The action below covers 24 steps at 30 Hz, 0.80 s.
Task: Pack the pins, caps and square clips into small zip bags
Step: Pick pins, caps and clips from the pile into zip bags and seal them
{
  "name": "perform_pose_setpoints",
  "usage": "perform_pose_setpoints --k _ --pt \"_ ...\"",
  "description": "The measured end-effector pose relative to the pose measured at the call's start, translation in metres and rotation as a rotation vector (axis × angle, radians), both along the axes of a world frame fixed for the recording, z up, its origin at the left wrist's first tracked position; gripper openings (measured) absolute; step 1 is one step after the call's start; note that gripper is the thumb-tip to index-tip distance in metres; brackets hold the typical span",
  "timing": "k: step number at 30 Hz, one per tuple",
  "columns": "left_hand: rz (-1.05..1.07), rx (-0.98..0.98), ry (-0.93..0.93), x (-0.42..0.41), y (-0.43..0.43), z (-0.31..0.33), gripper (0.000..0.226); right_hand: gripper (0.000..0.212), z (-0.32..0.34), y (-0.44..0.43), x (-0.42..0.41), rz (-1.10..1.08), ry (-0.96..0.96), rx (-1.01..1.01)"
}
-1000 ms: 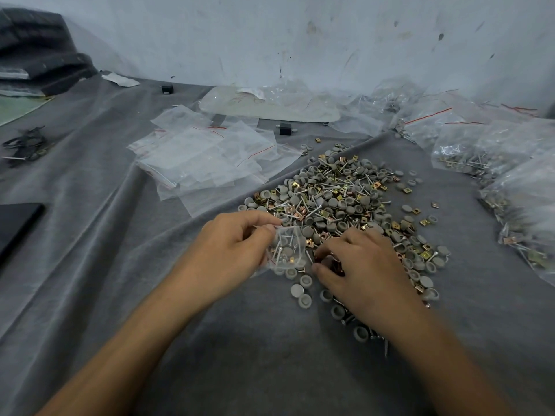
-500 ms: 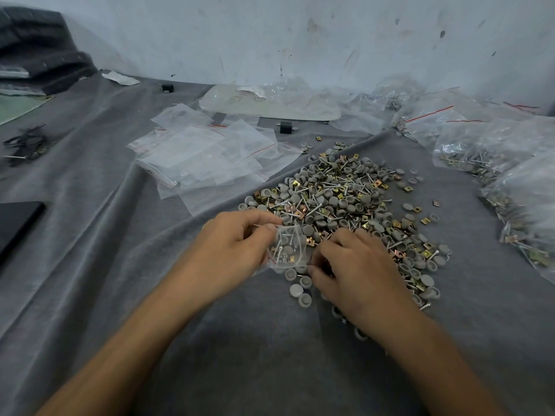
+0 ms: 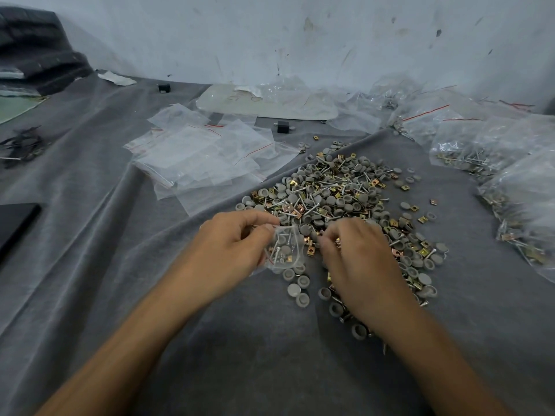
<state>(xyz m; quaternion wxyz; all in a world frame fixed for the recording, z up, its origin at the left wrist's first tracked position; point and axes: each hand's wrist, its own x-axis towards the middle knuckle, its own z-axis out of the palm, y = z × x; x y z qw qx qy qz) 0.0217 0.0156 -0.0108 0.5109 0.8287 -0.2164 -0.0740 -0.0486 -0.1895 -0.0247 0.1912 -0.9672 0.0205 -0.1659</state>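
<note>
Cloth [image 3: 90, 235] carries our loose pile of pins, caps and square clips [image 3: 336, 193], with empty zip bags [image 3: 204, 157] beside it, to the left. Our left hand [image 3: 231, 253] pinches a part-filled small bag [image 3: 283, 250] at the pile's near edge. Our right hand [image 3: 357, 259] curls into the pile, and we cannot tell what it holds. We judge filling underway; next, a piece must reach the bag's mouth.
</note>
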Motion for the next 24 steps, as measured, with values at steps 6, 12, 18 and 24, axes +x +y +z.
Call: perform_pose_setpoints --k 6,12,18,24 --pt "-0.007 0.001 0.004 -0.001 -0.002 0.0 0.018 0.013 0.012 -0.003 -0.008 0.141 -0.09 0.43" --pt "-0.011 -0.006 0.016 -0.004 -0.006 0.0 0.027 0.005 0.005 0.008 -0.007 0.206 -0.027 0.376" --pt "-0.01 -0.007 -0.011 -0.003 -0.007 0.0 0.026 0.015 0.005 0.008 -0.008 0.308 -0.028 0.591" --pt "0.018 -0.012 -0.031 0.001 -0.002 0.003 0.021 0.017 0.009 -0.01 -0.005 0.207 -0.109 0.608"
